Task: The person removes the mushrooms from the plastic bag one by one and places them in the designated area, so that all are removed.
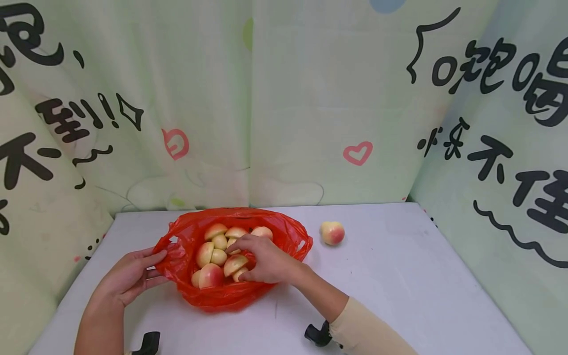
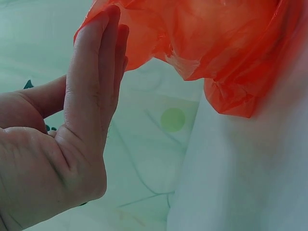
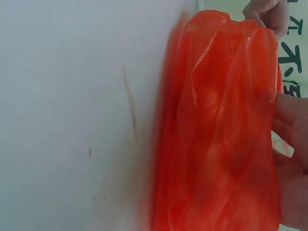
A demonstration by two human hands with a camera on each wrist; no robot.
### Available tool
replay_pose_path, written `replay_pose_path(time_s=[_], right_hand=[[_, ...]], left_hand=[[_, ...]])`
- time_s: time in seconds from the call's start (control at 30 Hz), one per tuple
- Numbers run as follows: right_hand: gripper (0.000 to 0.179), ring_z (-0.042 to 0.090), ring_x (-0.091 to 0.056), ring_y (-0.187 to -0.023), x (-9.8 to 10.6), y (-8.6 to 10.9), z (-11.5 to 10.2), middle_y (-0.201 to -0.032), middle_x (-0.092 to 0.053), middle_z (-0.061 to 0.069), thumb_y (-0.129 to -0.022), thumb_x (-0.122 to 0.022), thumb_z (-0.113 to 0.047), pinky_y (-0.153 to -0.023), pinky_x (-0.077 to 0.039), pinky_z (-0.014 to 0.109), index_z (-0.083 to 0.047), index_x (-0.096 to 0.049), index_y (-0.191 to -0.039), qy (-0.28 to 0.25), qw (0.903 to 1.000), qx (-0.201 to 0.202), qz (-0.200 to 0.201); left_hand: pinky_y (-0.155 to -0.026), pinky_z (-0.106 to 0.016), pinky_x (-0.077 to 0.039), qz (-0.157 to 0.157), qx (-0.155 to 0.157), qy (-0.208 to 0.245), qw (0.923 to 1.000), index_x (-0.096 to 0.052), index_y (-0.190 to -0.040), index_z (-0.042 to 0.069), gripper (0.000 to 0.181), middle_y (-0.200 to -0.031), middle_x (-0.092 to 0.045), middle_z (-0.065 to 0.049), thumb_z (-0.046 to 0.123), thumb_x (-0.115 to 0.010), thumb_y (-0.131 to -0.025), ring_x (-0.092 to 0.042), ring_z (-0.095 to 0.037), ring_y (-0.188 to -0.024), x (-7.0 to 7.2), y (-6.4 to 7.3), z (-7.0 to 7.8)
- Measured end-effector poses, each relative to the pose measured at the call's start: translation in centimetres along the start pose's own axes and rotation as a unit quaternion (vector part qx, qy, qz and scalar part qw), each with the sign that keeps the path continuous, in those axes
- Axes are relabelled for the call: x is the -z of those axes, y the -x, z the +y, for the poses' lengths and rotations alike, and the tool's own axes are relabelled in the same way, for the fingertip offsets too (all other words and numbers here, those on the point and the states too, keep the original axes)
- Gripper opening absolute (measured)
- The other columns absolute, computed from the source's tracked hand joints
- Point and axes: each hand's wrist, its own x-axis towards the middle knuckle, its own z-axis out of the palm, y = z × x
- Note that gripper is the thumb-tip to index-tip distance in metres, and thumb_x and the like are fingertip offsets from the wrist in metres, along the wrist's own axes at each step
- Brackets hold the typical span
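A red plastic bag (image 1: 239, 298) lies wide-mouthed on the table, holding several mushroom-shaped pieces (image 1: 212, 276) with pink-and-yellow caps and pale stems. At the bag's left rim, my left hand (image 1: 133, 276) pinches the plastic, thumb above and fingers below; in the left wrist view its fingers stand long and straight against the plastic. My right hand (image 1: 270, 259) reaches over the near right rim into the bag. Its fingers and thumb spread apart about one mushroom-shaped piece (image 1: 234, 265) near the middle. The right wrist view shows mainly the bag's outer side (image 3: 216, 125), hiding the contents.
Another pink-and-yellow piece (image 1: 332, 232) lies on the white table (image 1: 390, 286), to the right of the bag. Behind and at both sides hangs a pale green curtain (image 1: 301, 98) with black lettering. Black wrist straps (image 1: 318, 335) show near the front.
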Motion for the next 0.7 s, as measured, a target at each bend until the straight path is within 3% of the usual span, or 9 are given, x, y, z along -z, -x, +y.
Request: replay_pose_path(time_s=[0.2, 0.43, 0.7], right_hand=[[0.057, 0.011, -0.054, -0.132, -0.38, -0.05, 0.2, -0.137, -0.063, -0.009, -0.085, -0.086, -0.018, -0.102, -0.054, 0.024, -0.024, -0.067, -0.138, 0.037, 0.999, 0.012, -0.022], [0.059, 0.011, -0.053, -0.133, -0.83, 0.06, 0.37, -0.139, -0.061, -0.008, -0.084, -0.084, -0.01, -0.092, -0.057, 0.019, -0.026, -0.067, -0.138, 0.026, 0.9986, 0.002, -0.046], [0.062, 0.013, -0.052, -0.133, -0.97, -0.01, 0.48, -0.141, -0.06, -0.007, -0.083, -0.084, -0.01, -0.095, -0.056, 0.019, -0.026, -0.065, -0.14, 0.038, 0.9979, -0.002, -0.053]], left_hand=[[-0.087, -0.037, -0.064, 0.004, 0.001, 0.0, 1.0, -0.025, -0.163, 0.001, 0.072, -0.103, -0.074, 0.007, 0.03, -0.061, -0.107, -0.078, -0.017, -0.095, 0.03, 0.02, -0.06], [-0.088, -0.037, -0.064, 0.006, 0.003, 0.002, 1.0, -0.025, -0.163, 0.002, 0.073, -0.103, -0.074, 0.007, 0.03, -0.06, -0.107, -0.078, -0.017, -0.095, 0.03, -0.11, -0.2], [-0.087, -0.038, -0.064, 0.009, -0.002, 0.003, 1.0, -0.026, -0.163, 0.002, 0.071, -0.103, -0.074, 0.007, 0.029, -0.06, -0.107, -0.078, -0.018, -0.095, -0.14, -0.23, -0.19]])
